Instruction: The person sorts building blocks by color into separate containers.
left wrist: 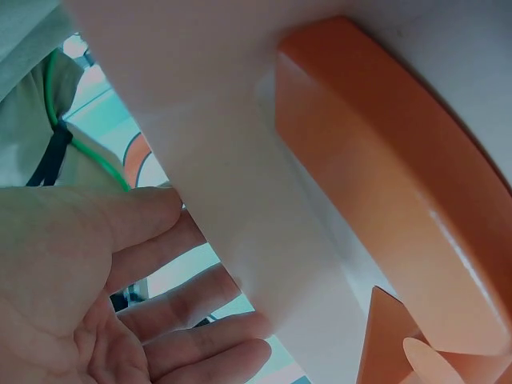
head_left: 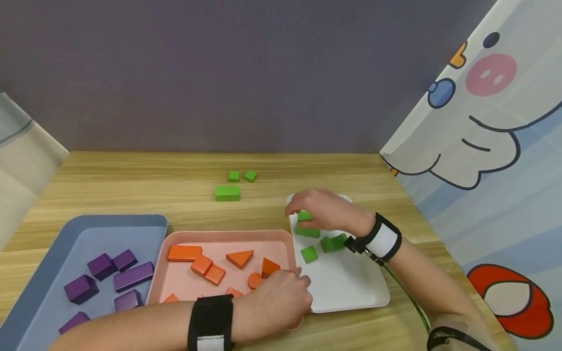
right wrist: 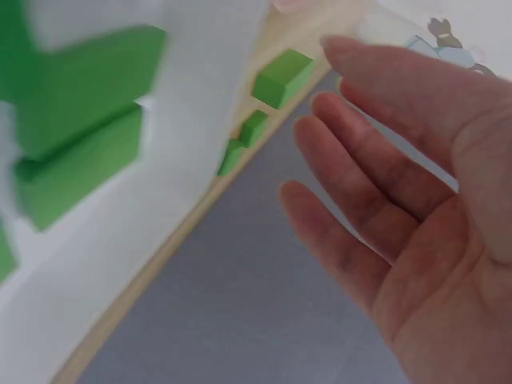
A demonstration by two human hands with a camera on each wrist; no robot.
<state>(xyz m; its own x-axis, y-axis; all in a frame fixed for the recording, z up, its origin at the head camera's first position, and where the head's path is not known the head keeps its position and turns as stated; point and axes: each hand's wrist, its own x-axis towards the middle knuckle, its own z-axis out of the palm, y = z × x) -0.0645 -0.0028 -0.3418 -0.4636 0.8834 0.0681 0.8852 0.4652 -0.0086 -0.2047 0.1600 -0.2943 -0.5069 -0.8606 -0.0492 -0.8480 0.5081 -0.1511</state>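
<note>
My left hand [head_left: 281,300] is at the right edge of the pink tray [head_left: 246,236], beside the white tray [head_left: 347,290]. Loosely bent, its fingers [left wrist: 192,300] come up to the tray edge in the left wrist view; whether they touch it is unclear. Orange blocks [head_left: 184,253] of several shapes lie in the pink tray, some hidden by my left arm. Over the far left part of the white tray hovers my right hand [head_left: 327,212], its fingers [right wrist: 344,176] spread and holding nothing. Under and near it are several green blocks [head_left: 309,254], partly covered.
Two small green cubes [head_left: 234,176] and a longer green block [head_left: 227,193] lie on the wooden table [head_left: 131,180] behind the trays. On the left, a blue tray [head_left: 83,229] holds several purple blocks [head_left: 133,277]. A grey wall [head_left: 219,73] rises behind the table.
</note>
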